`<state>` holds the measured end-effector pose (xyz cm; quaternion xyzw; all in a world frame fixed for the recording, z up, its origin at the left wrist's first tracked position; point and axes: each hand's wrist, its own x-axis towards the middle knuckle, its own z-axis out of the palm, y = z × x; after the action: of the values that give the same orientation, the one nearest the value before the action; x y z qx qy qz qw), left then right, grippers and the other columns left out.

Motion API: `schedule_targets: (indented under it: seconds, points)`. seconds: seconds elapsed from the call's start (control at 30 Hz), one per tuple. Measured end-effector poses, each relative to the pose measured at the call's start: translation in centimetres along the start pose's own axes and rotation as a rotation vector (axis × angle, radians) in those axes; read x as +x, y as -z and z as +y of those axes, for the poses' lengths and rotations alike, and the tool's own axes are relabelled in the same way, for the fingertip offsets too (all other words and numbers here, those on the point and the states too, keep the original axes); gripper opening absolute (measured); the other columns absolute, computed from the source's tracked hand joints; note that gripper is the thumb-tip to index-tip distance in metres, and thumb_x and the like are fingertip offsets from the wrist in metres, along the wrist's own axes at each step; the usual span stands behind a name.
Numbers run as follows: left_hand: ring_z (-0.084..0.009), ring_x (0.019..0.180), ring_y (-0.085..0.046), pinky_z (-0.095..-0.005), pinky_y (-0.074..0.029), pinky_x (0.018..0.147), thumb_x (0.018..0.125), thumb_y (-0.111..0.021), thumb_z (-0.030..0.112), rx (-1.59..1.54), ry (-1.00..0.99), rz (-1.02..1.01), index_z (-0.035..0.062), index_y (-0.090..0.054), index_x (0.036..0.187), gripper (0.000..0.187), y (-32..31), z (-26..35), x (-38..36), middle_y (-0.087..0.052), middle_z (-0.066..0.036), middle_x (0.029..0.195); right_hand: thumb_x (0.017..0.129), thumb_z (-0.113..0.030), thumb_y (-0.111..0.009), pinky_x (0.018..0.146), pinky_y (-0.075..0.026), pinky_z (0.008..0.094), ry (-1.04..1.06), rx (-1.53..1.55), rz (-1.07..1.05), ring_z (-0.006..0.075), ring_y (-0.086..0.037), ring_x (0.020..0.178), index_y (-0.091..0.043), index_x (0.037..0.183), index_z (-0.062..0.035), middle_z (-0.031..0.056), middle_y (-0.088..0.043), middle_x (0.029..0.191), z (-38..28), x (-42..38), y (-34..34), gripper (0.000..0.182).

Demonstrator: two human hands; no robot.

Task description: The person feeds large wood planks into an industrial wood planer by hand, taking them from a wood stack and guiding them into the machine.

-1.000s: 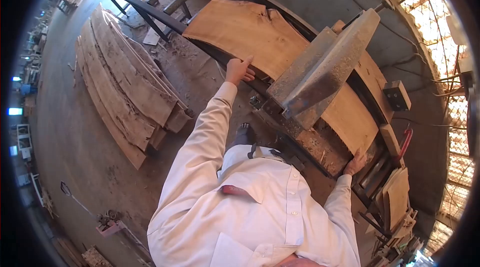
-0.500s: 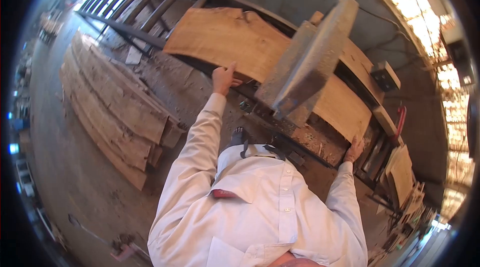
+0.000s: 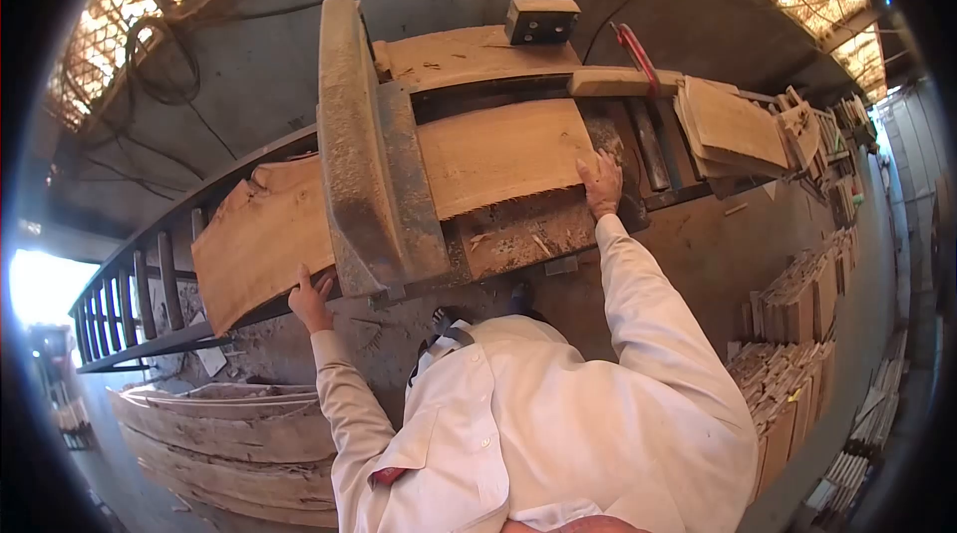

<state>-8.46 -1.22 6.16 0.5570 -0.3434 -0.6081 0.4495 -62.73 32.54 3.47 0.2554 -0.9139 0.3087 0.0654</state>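
Note:
A live-edge wooden plank point(image 3: 264, 234) lies on the machine bed, left of a heavy dust-covered machine cover point(image 3: 364, 154). On the cover's right side a pale board point(image 3: 508, 154) comes out; whether both are one piece is hidden beneath the cover. My left hand point(image 3: 312, 302) is at the plank's near edge, with index finger and thumb apart, the fingertip touching the wood. My right hand point(image 3: 601, 186) rests on the board's right end, fingers spread.
Another board point(image 3: 469, 56) lies behind the bed, with a black-faced block point(image 3: 541, 21) on it. A red-handled tool point(image 3: 636, 54) stands at the back. Rollers point(image 3: 167, 279) extend left. Curved slabs point(image 3: 229, 443) are stacked at lower left, cut boards point(image 3: 797, 363) at right.
My view has swung to the right, so the machine now sits left of centre. Both hands remain at the wood, the right one still at the board's end.

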Motion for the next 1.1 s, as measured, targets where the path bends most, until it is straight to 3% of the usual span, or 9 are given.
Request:
schedule_targets:
  seconds: [0.2,0.3,0.6,0.7,0.83,0.87,0.93,1.1]
  points:
    - [-0.0358,0.082,-0.074,-0.0343,-0.063,0.062,0.096,-0.071,0.032,0.051,0.027,-0.075,-0.0141,-0.055,0.107,0.05,0.1,0.8,-0.4,-0.065,-0.019,0.103,0.09,-0.065,-0.057,0.124,-0.016,0.0455,-0.001,0.018,0.007,0.0297,-0.034,0.147,-0.058,0.138,-0.0056,0.0137,-0.049,0.151,-0.1,-0.2,0.5,0.076]
    - [-0.0363,0.082,-0.074,-0.0347,-0.063,0.062,0.097,-0.07,0.032,0.03,0.032,-0.077,-0.0133,-0.055,0.107,0.049,0.2,0.5,-0.2,-0.065,-0.018,0.102,0.092,-0.061,-0.058,0.122,-0.019,0.0475,0.024,0.001,0.02,0.034,-0.036,0.146,-0.058,0.138,-0.0044,0.0157,-0.049,0.15,0.0,-0.2,0.4,0.072]
    - [-0.0357,0.084,-0.074,-0.0353,-0.063,0.063,0.098,-0.068,0.032,0.032,0.022,-0.046,-0.0126,-0.055,0.113,0.049,0.0,0.3,-0.5,-0.066,-0.018,0.105,0.091,-0.065,-0.057,0.123,-0.018,0.0467,0.014,-0.017,0.027,0.0303,-0.038,0.145,-0.06,0.136,-0.0064,0.0136,-0.051,0.149,-0.2,-0.2,0.5,0.074]
    - [-0.0356,0.083,-0.074,-0.0361,-0.064,0.063,0.099,-0.066,0.03,0.063,0.044,-0.06,-0.0124,-0.055,0.115,0.047,-0.4,-0.4,-0.1,-0.066,-0.019,0.105,0.092,-0.062,-0.059,0.118,-0.025,0.0493,0.099,-0.124,0.107,0.032,-0.046,0.138,-0.063,0.131,-0.0075,0.014,-0.057,0.142,0.6,0.0,-0.1,0.067]
    - [-0.0373,0.079,-0.075,-0.039,-0.065,0.063,0.098,-0.065,0.026,0.004,-0.005,-0.093,-0.0118,-0.055,0.113,0.042,0.6,0.4,-0.4,-0.066,-0.022,0.106,0.092,-0.052,-0.065,0.102,-0.037,0.0497,0.269,-0.13,0.166,0.0333,-0.057,0.121,-0.068,0.115,-0.0082,0.0131,-0.066,0.125,1.4,0.4,-0.6,0.05]
    - [-0.0366,0.077,-0.075,-0.0385,-0.064,0.06,0.098,-0.065,0.027,0.03,0.014,-0.056,-0.0112,-0.056,0.112,0.042,0.9,0.0,0.5,-0.067,-0.021,0.103,0.092,-0.051,-0.065,0.1,-0.038,0.0496,0.267,0.0,0.123,0.0334,-0.057,0.121,-0.069,0.113,-0.008,0.0136,-0.067,0.124,0.6,0.5,-0.1,0.048]
    - [-0.0352,0.074,-0.075,-0.0363,-0.063,0.056,0.098,-0.067,0.028,0.052,0.059,-0.077,-0.0118,-0.057,0.109,0.043,1.0,0.4,0.6,-0.069,-0.02,0.099,0.091,-0.062,-0.061,0.115,-0.027,0.0528,0.148,-0.031,0.054,0.0323,-0.049,0.137,-0.066,0.129,-0.0071,0.0143,-0.06,0.14,1.0,0.4,-0.5,0.067]
    - [-0.0337,0.07,-0.075,-0.0335,-0.062,0.052,0.096,-0.07,0.032,0.052,0.083,-0.075,-0.0129,-0.058,0.1,0.046,0.7,1.6,-0.3,-0.07,-0.022,0.093,0.089,-0.07,-0.055,0.123,-0.014,0.0515,-0.002,-0.038,-0.021,0.0292,-0.036,0.147,-0.057,0.141,-0.0076,0.0106,-0.051,0.151,-0.5,0.1,0.0,0.081]
